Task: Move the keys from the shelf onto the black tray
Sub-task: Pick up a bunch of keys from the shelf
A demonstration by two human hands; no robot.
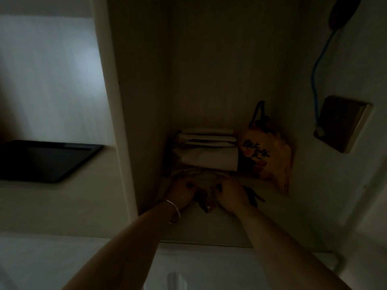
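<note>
Two forearms are reaching up into the shelf point(209, 225) recess, and we are seeing the left hand point(182, 194), a thin bangle point(172, 210) on its wrist, and the right hand point(229, 195) meeting knuckle to knuckle over a small dark clump that we are taking to be the keys point(204, 200). Both hands are curling inward around it, though in this gloom we cannot tell whether either is actually gripping or only gathering. A dark dangling bit, perhaps a key or a tag, is sticking out just beside the right hand. Behind the hands a stack of folded pale cloths point(206, 149) is sitting, with a yellow printed bag point(266, 158) beside it. Well to the left, beyond the shelf's side panel, the black tray point(44, 162) is lying apart on a ledge. We are judging this as the pick-up step; next we are needing a firm hold on the whole bunch, then a carry leftward around the panel.
</note>
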